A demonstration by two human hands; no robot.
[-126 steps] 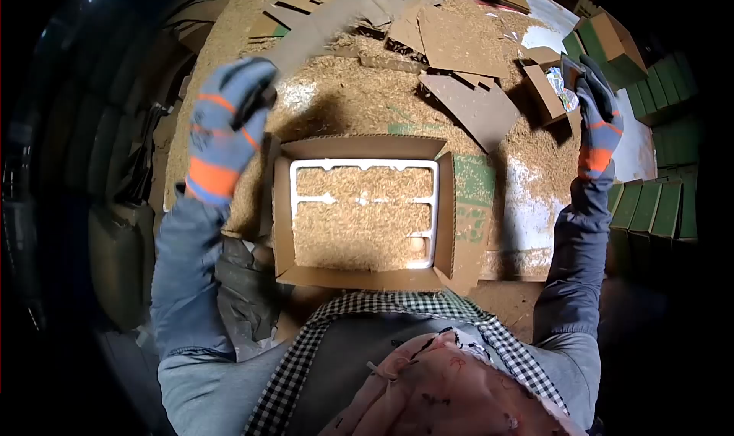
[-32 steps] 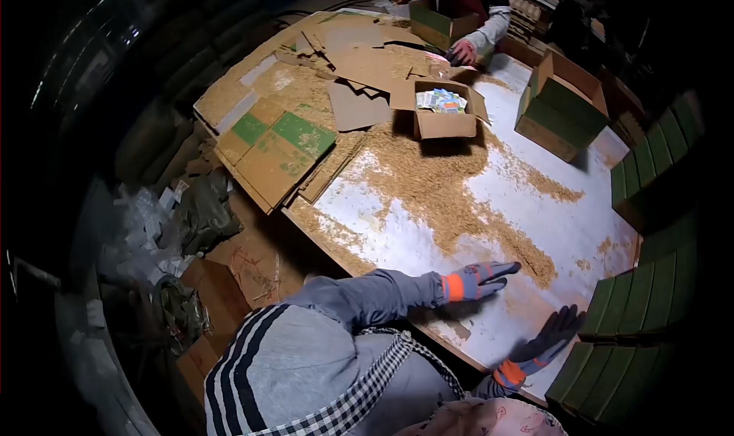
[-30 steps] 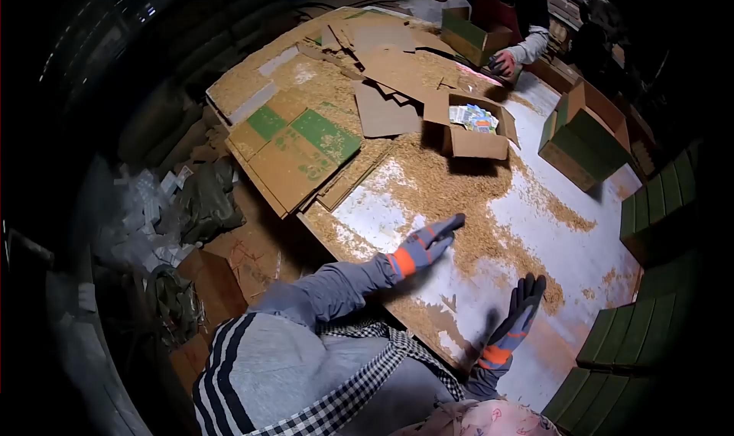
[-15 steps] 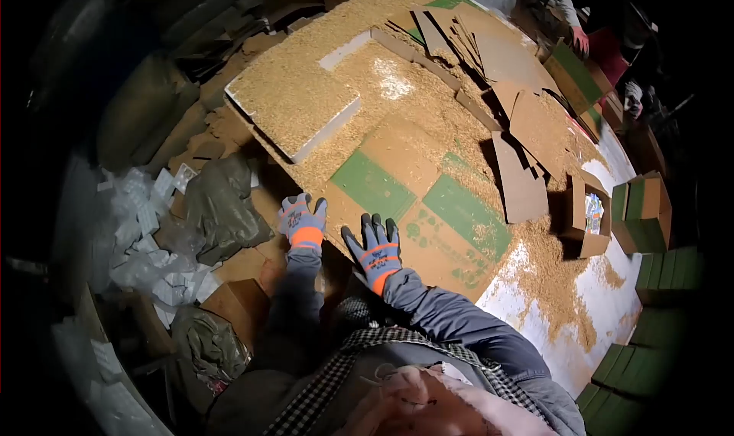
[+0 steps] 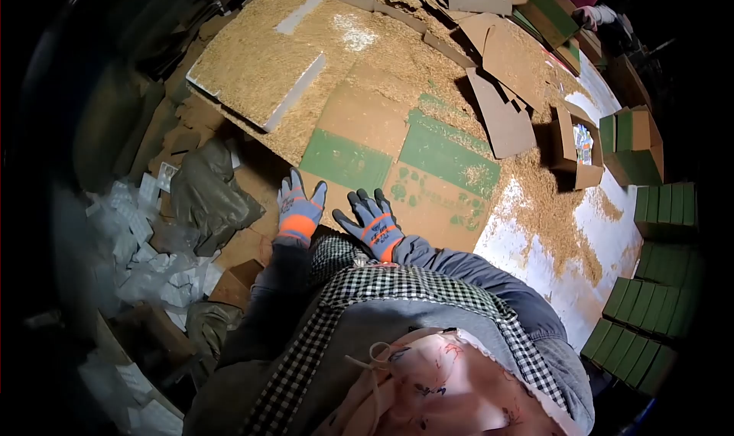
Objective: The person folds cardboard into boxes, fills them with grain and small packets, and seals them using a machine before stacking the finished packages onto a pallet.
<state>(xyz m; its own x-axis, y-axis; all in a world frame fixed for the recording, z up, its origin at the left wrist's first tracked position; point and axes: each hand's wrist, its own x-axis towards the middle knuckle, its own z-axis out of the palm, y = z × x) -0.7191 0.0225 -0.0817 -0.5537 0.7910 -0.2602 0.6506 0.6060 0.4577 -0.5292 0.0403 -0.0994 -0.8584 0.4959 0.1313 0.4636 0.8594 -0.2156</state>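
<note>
Lower centre: checked straps (image 5: 298, 356) and a pink patterned cloth (image 5: 451, 375) on the wearer. Just above, both hands gloved, grey with orange bands. Left hand (image 5: 300, 204) open, fingers spread, nothing in grip, by the near edge of the flat cardboard (image 5: 432, 218); contact can't be told. Right hand (image 5: 373, 223) also open, thumb out, grips nothing, over the same near edge; can't tell if it presses down.

Flat cardboard, brown with green print, lies mid-frame on the table (image 5: 497, 241), right in front of the hands, some wood shavings (image 5: 562, 233) on it. Left of the left hand: dark bag (image 5: 210, 199), then clear plastic and white pieces (image 5: 130, 222) at the left side.

Right side of frame: stacked green boxes (image 5: 646, 306). Farther up, an open brown box (image 5: 564, 139) with colourful packets (image 5: 583, 144) inside, a green-and-brown box (image 5: 641, 147) just beside it. Upper left, a shavings-covered slab (image 5: 256, 61), white edge showing. Upper right, loose cardboard pieces (image 5: 501, 119), partly overlapping. Far upper right, another person's hand (image 5: 589, 16) near a green-and-brown carton (image 5: 549, 9).
</note>
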